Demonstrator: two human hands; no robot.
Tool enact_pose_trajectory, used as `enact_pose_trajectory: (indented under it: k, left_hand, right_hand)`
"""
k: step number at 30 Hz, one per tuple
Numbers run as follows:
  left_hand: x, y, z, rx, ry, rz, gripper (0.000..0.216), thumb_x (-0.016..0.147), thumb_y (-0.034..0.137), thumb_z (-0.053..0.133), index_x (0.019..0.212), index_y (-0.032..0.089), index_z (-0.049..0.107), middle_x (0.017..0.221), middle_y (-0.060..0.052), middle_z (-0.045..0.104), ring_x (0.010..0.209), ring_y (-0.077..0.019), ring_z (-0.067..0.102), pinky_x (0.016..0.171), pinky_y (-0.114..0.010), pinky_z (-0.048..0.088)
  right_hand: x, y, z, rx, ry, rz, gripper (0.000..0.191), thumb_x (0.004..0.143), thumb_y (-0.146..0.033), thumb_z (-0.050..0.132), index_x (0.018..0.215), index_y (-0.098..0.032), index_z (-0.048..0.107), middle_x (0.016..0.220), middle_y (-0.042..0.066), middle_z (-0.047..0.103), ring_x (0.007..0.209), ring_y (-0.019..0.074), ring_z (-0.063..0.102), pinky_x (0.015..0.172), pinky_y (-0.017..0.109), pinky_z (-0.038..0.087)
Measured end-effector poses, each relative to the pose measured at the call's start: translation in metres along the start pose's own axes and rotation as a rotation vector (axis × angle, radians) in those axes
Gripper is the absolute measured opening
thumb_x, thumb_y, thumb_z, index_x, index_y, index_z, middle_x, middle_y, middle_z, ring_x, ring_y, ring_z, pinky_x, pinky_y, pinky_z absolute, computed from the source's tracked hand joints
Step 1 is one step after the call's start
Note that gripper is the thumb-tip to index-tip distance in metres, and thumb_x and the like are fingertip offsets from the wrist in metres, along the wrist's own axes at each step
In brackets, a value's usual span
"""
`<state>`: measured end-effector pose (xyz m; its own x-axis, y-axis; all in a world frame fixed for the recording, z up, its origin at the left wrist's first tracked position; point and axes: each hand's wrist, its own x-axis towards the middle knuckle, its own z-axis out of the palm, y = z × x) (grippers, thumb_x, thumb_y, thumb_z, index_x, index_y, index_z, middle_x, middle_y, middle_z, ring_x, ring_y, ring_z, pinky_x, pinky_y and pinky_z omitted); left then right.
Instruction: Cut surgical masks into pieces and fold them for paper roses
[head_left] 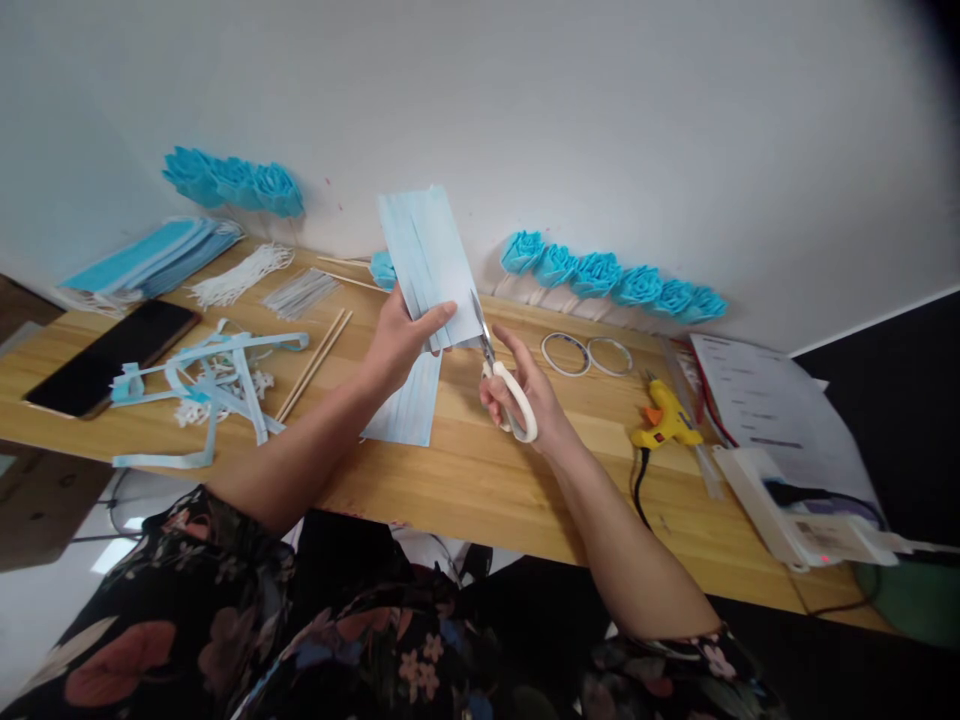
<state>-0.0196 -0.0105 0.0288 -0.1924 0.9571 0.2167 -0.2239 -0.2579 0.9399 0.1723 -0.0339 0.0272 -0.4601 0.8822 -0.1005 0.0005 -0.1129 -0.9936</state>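
Observation:
My left hand (pixel 405 335) grips a light blue pleated face mask (pixel 429 250) by its lower part, thumb on the front, and holds it up above the table. In my right hand (pixel 529 390) is a pair of white-handled scissors (pixel 517 405), my fingers in the loops and the index finger stretched along the outside. The blades meet the mask's lower right edge. Beneath my left hand another light blue mask piece (pixel 405 405) lies flat on the wooden table (pixel 480 490). A blue fabric flower (pixel 382 270) on a stick shows partly behind the held mask.
Blue flowers (pixel 598 272) line the wall. At left are stacked masks (pixel 154 260), white ear loops (pixel 244 272), thin strips (pixel 301 293), a phone (pixel 112 355), cut blue strips (pixel 217 375) and sticks (pixel 313 365). Tape rings (pixel 566 355), a yellow glue gun (pixel 666 415) and a power strip (pixel 757 510) sit right.

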Motion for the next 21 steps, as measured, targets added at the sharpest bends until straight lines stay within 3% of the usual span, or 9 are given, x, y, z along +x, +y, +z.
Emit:
enact_pose_trajectory:
  k: [7,21]
  left_hand:
    - [-0.0001,-0.0011,0.0015,0.005,0.006,-0.038,0.052,0.066,0.033,0.086,0.102,0.019,0.052,0.082,0.0,0.062,0.057,-0.0107,0.057,0.045,-0.022,0.045]
    - [-0.0051,-0.0046,0.0063,0.076,0.017,-0.028,0.053,0.066,0.033,0.086,0.107,0.019,0.056,0.086,-0.003,0.066,0.066,-0.0164,0.063,0.046,-0.024,0.048]
  right_hand:
    - [-0.0039,-0.0022,-0.0018,-0.047,-0.051,-0.036,0.103,0.08,-0.06,0.072,0.16,-0.02,0.02,0.071,-0.005,0.06,0.051,0.009,0.051,0.045,0.024,0.038]
    - [-0.0032,0.0021,-0.0041,-0.04,-0.073,-0.087,0.108,0.079,-0.067,0.071,0.162,-0.024,0.016,0.074,-0.004,0.062,0.054,0.0094,0.054,0.049,0.025,0.041]
